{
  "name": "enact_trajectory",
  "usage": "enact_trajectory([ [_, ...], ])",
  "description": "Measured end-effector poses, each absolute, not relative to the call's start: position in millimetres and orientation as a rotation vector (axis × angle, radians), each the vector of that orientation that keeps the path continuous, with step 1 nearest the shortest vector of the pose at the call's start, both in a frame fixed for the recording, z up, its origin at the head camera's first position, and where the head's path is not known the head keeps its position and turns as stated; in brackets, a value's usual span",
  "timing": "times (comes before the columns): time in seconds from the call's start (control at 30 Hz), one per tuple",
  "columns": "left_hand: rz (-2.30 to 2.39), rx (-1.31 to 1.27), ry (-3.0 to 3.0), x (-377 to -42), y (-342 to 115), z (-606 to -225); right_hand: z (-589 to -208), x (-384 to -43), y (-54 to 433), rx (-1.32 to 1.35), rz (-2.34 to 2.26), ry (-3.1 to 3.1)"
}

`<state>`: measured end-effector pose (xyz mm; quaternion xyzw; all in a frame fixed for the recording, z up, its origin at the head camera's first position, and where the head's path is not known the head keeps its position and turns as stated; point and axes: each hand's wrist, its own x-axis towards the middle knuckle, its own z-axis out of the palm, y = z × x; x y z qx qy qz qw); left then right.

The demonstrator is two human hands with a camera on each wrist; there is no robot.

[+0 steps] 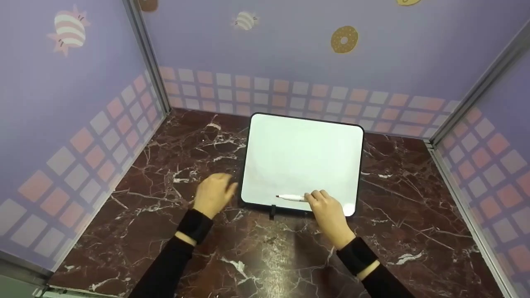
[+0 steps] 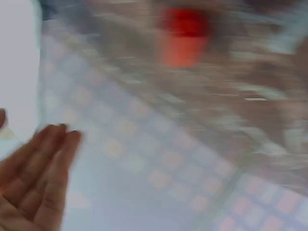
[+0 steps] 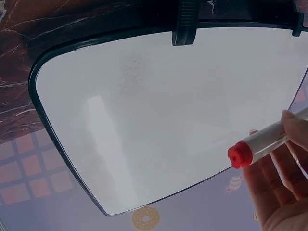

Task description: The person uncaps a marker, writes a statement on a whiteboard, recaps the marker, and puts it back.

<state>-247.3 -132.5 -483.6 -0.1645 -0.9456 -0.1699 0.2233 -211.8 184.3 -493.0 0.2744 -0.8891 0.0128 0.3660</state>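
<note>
My right hand (image 1: 328, 209) pinches a white marker (image 1: 290, 197) between thumb and fingers, over the lower part of a whiteboard (image 1: 304, 157). The marker's dark tip points left in the head view. In the right wrist view its red end (image 3: 240, 155) sticks out past the fingers. My left hand (image 1: 213, 192) is just left of the board's lower left corner, blurred, with nothing seen in it. Its fingers (image 2: 48, 168) look nearly straight in the left wrist view. There a blurred, short red object (image 2: 184, 38) shows against the marble; the head view does not show it.
The black-framed board stands tilted on a dark red marble table (image 1: 198, 252). A black foot (image 1: 272, 212) juts from its lower edge, and a black clip (image 3: 186, 21) grips that edge. Purple walls with pink and white squares enclose the table at the back (image 1: 290, 49) and sides.
</note>
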Motion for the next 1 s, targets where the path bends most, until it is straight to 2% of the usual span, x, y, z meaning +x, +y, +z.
enact_trajectory([
  [0.13, -0.593, -0.852, -2.557, -243.0, -96.9, -466.8, -490.6, -212.6, 181.6, 0.714, 0.018, -2.266],
  [0.27, -0.554, -1.018, -2.522, -238.0, -67.7, -466.6, -488.0, -211.8, 175.4, 0.743, -0.006, -2.259],
  [0.5, -0.51, -1.075, -2.427, -229.5, -41.0, -483.0, -484.1, -208.3, 164.9, 0.77, -0.029, -2.248],
  [0.8, -0.571, -1.1, -2.43, -228.8, -37.6, -490.5, -490.8, -205.7, 160.8, 0.784, -0.02, -2.267],
  [1.0, -0.683, -1.059, -2.434, -230.5, -40.4, -484.1, -480.0, -210.9, 168.3, 0.65, 0.383, -2.373],
])
